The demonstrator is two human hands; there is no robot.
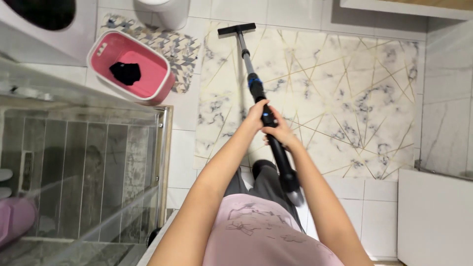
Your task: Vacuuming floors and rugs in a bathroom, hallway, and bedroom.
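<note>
A long vacuum wand (249, 69), grey with a blue collar, runs away from me to a flat black floor head (236, 29) resting at the far edge of a white marble-patterned rug (345, 93). My left hand (256, 114) grips the black handle from the left. My right hand (280, 132) wraps the same handle just below it. A black hose end (290, 183) leads from the handle down towards my body.
A pink basket (106, 47) holding a dark cloth (125, 73) stands at the far left on a small patterned mat (182, 47). A glass shower enclosure (84, 172) fills the left. A white toilet base (167, 12) is beyond; a white cabinet (433, 216) is on the right.
</note>
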